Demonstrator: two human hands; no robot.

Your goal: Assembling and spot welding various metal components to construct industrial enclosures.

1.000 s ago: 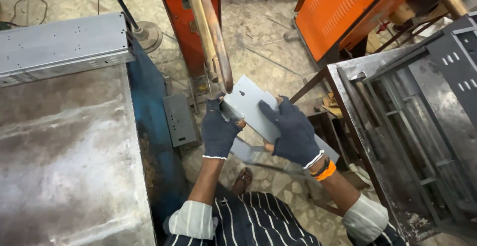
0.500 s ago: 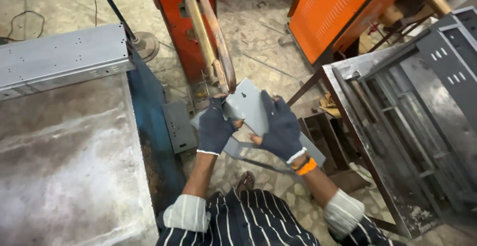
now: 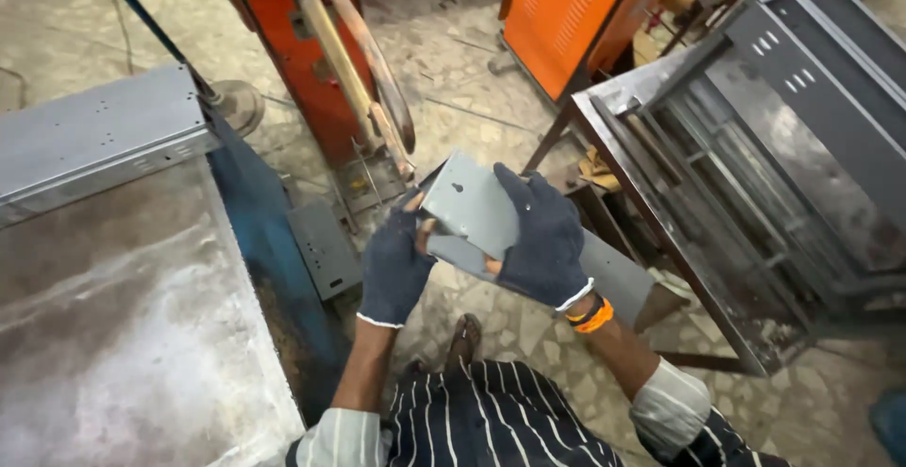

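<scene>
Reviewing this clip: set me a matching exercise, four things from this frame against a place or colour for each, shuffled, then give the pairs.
Things:
1. metal plate
2. wristband
3. steel table
4. louvred cabinet

Descriptions:
A. orange, on the right hand's wrist
B. grey, held in both gloved hands
C. orange, standing on the floor at the top
D. dull silver, at the left

Pairs: 1-B, 2-A, 3-D, 4-C

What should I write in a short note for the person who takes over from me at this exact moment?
Left hand, in a dark glove: grips the left edge of the grey bent sheet-metal piece.
Right hand, also gloved: wraps over the piece's right side.
The piece is held in the air, just below the arms of the orange-red machine.
Done: piece picked up.
Left: it does not touch the machine yet; nothing more is visible.
</scene>
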